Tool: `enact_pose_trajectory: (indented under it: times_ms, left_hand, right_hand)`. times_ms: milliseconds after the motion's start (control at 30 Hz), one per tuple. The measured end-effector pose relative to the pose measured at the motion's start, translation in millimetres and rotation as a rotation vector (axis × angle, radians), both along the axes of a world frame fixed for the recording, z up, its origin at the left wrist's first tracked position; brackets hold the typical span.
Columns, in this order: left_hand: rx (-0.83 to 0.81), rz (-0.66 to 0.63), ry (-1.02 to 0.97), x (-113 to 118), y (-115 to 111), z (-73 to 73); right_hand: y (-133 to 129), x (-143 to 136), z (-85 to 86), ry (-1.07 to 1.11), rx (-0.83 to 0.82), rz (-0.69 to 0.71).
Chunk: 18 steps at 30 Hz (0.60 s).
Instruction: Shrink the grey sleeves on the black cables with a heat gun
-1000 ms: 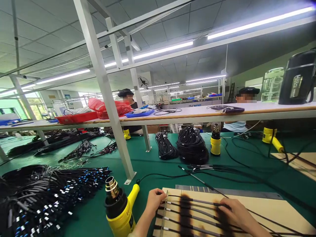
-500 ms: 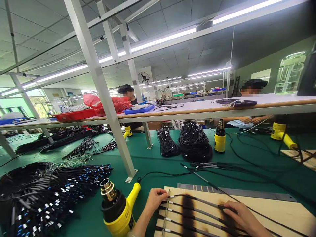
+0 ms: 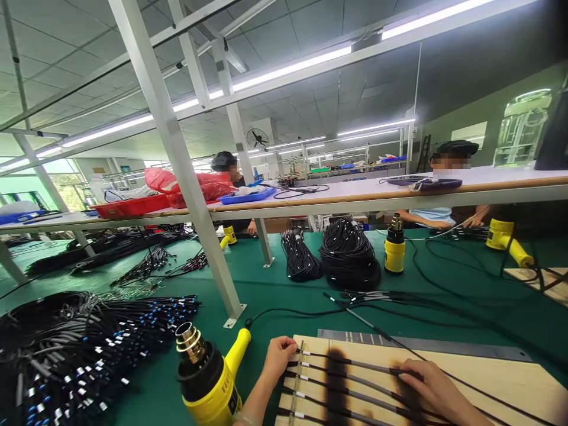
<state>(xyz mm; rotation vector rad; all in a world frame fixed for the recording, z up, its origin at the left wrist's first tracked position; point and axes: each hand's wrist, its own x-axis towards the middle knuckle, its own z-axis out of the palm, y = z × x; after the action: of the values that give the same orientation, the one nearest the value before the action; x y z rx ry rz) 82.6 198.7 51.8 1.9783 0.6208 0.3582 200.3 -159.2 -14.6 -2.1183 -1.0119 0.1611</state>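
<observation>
Several black cables with grey sleeves and white bands lie side by side across a scorched wooden board. My left hand pinches the end of the topmost cable at the board's left edge, beside a thin clear strip running across the cables. Farther right, my right hand grips that same cable between thumb and fingers, over a dark burn mark. Between both hands the cable runs nearly straight. A yellow heat gun stands nozzle up, left of my left forearm.
A large cable bundle covers the bench at left. Behind the board lie a steel ruler and loose cables. Farther back are coiled cables, another heat gun, a shelf post, and two people across the bench.
The topmost cable was bowed near my left hand and is now straighter. My left hand has shifted slightly left. Across the bench, a co-worker's hands have moved apart.
</observation>
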Motion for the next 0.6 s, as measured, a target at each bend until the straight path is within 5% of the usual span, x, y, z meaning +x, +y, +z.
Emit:
enact_pose_trajectory:
  times_ms: [167,333,467,600]
  left_hand:
    - [0.189,0.021,0.053,-1,1,-2.5]
    - [0.456,0.041,0.141,-7,-7,13.9]
    - [0.663,-0.003,0.170,-6,-33,26.8]
    - [0.769,-0.235,0.220,5,-74,25.9]
  right_hand:
    - [0,2,-1.5,0.004,-0.033,0.001]
    - [0,4,-5.7,-0.011,-0.019,-0.008]
    - [0,5,-7.8,0.006,-0.002,0.000]
    - [-1,5,-6.7,0.023,0.011,0.010]
